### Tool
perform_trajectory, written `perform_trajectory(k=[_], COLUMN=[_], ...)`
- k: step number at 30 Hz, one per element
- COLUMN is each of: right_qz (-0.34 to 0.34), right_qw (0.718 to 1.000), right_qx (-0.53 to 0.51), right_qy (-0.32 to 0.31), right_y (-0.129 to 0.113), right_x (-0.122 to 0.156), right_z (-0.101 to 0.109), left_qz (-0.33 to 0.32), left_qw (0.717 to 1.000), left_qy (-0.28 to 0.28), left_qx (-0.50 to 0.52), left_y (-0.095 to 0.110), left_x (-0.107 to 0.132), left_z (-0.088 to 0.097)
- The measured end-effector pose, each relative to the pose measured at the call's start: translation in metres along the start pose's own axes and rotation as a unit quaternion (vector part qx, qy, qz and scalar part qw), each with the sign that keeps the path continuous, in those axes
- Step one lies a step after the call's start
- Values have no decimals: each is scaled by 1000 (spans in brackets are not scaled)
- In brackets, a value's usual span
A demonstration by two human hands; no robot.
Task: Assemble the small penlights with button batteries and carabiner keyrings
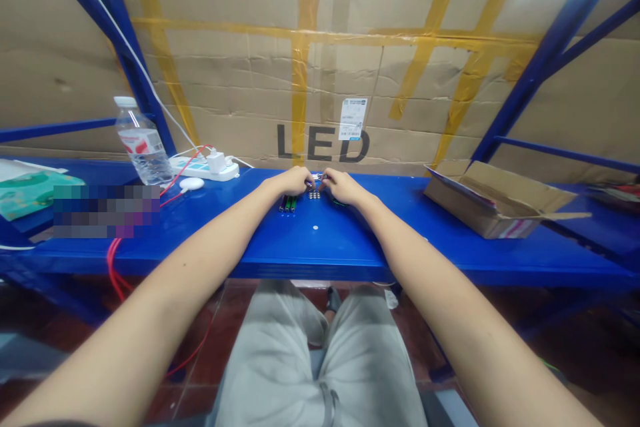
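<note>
Both my arms reach forward over the blue metal shelf. My left hand and my right hand meet near the back of the shelf, fingers curled and pinched together on a small metallic part between them. Just below the hands lie small dark green components and a tiny cluster of metal pieces. What exactly the fingers pinch is too small to name.
A water bottle stands at the left, beside a white power strip with a plug, a round white puck and red wires. An open cardboard box sits at the right. Taped cardboard marked LED forms the back wall.
</note>
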State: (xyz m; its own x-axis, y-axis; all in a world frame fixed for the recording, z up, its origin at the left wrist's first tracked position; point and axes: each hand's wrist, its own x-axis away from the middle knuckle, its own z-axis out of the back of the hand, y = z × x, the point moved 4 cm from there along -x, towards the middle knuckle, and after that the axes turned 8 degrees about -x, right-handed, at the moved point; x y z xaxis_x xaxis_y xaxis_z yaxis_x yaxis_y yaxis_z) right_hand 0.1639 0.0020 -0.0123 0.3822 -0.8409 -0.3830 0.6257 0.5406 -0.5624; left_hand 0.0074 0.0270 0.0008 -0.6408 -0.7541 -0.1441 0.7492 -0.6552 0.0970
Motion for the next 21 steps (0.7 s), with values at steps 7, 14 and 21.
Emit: perform_trajectory(k=[7, 14, 21], right_qz=[-4, -4, -6], right_qw=[1000, 1000, 1000], right_qx=[15, 21, 18], right_qy=[2, 0, 0], right_y=[-1, -3, -3], right_x=[1, 2, 1], right_z=[0, 0, 0], left_qz=[5, 10, -1], left_qw=[1000, 1000, 1000], left_qy=[0, -6, -1], left_qx=[-27, -22, -21], left_y=[3, 5, 6], left_x=[2, 3, 3], left_z=[1, 2, 3])
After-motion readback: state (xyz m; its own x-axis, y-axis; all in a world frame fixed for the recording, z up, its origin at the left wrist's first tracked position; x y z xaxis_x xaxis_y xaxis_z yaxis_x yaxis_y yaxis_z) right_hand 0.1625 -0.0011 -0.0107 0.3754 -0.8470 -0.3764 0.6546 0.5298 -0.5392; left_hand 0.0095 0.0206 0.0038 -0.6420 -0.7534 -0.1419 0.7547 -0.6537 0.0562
